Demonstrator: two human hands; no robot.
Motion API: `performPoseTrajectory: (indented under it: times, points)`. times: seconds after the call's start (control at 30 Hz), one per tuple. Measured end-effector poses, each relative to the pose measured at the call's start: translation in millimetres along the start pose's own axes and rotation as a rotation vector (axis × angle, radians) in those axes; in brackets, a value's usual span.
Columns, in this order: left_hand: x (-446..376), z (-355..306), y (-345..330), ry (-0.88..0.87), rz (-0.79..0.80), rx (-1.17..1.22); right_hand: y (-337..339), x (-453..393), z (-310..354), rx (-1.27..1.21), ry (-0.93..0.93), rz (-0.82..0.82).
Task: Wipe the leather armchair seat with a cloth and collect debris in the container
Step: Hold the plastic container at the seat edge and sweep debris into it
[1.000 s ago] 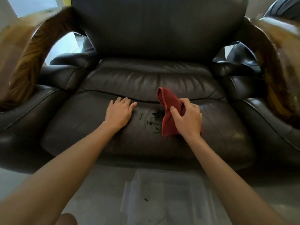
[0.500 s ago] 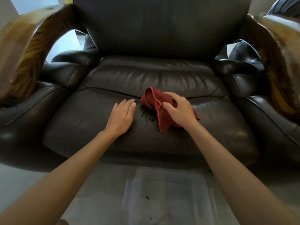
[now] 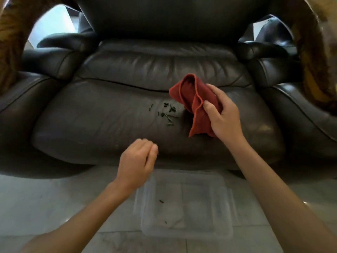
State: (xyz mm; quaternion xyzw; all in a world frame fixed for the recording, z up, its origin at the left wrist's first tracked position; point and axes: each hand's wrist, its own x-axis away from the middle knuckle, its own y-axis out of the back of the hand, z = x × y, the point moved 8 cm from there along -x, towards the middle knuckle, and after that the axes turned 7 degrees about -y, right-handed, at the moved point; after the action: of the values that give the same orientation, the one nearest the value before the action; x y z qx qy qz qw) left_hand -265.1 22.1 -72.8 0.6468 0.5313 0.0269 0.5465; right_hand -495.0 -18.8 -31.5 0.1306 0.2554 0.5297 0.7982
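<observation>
The dark leather armchair seat [image 3: 102, 117] fills the middle of the view. Several small green bits of debris [image 3: 166, 112] lie on the cushion near its centre. My right hand [image 3: 222, 114] grips a bunched red cloth [image 3: 193, 99] held just right of the debris, its lower corner hanging onto the seat. My left hand [image 3: 138, 161] hovers at the seat's front edge with its fingers curled loosely together; I cannot see anything in it. A clear plastic container [image 3: 186, 203] sits on the floor below the seat front, with a few dark specks inside.
Padded leather armrests [image 3: 52, 59] flank the seat on both sides. Curved wooden arm frames [image 3: 11, 42] rise at the far left and right. The backrest [image 3: 167, 17] stands behind. Pale tiled floor [image 3: 45, 201] surrounds the container.
My left hand has lifted off the cushion and pulled back to the front edge, fingers now curled. My right hand has raised the cloth to the right, uncovering the debris.
</observation>
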Motion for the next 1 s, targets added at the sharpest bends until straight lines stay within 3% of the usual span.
performPoseTrajectory:
  times: [0.13,0.27,0.37,0.47,0.63,0.8,1.0]
  points:
    - [34.5,0.0,-49.5,0.038,0.244,-0.076,3.2,13.5,0.4,0.082,0.016,-0.102]
    - [103.2,59.1,-113.8,0.511,0.628,-0.119,-8.3,31.1,15.7,0.201,0.123,-0.165]
    - [151.1,96.8,-138.1,0.79,0.781,-0.137,-17.5,43.5,18.8,0.293,0.187,-0.211]
    - [185.5,113.6,-161.1,0.992,0.791,-0.01,-22.0,48.3,11.4,0.345,0.169,-0.238]
    - [205.9,127.3,-178.6,1.093,0.715,0.018,-30.3,46.9,-2.7,0.504,0.075,-0.176]
    - [226.2,145.2,-193.7,1.269,0.635,0.187,-32.5,47.0,-0.2,0.555,0.113,-0.147]
    - [220.4,148.7,-190.1,1.235,0.604,0.234,-27.7,48.8,3.8,0.403,0.147,-0.261]
